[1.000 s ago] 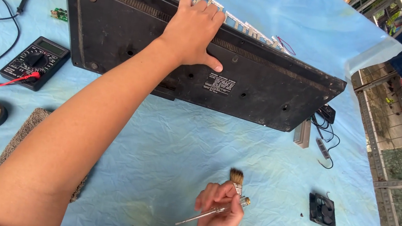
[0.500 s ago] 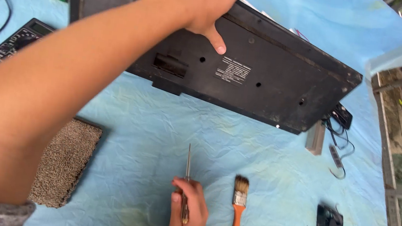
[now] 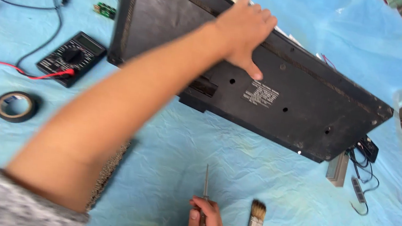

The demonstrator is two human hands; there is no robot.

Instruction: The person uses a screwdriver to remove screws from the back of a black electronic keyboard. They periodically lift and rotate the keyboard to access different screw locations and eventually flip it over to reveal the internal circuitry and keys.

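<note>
Black casing (image 3: 284,87), a long flat panel of dull, dusty plastic with screw holes, a pale printed label and a ribbed strip along its upper edge, lies tilted across the far side of the counter (image 3: 166,149), which is covered in a wrinkled light-blue sheet. The left hand (image 3: 248,30) presses flat on the casing's upper edge, fingers spread and thumb pointing down onto the panel, much as it did a second ago. What has changed sits nearer than the casing: the paintbrush (image 3: 255,222), which the right hand (image 3: 206,224) held together with the screwdriver (image 3: 204,199) a second ago, now lies alone on the sheet just to the right of that hand, its orange handle toward the person and its pale bristles toward the casing. The right hand's grip is now closed around the screwdriver only, its thin metal shaft pointing up toward the casing's lower edge but well short of it. Judging from that, brushing has given way to work on the screws. Left of the casing lie a black multimeter (image 3: 71,58) with a red lead, and a roll of black tape (image 3: 16,106); a coarse brown mat (image 3: 108,173) shows beneath the left forearm.
</note>
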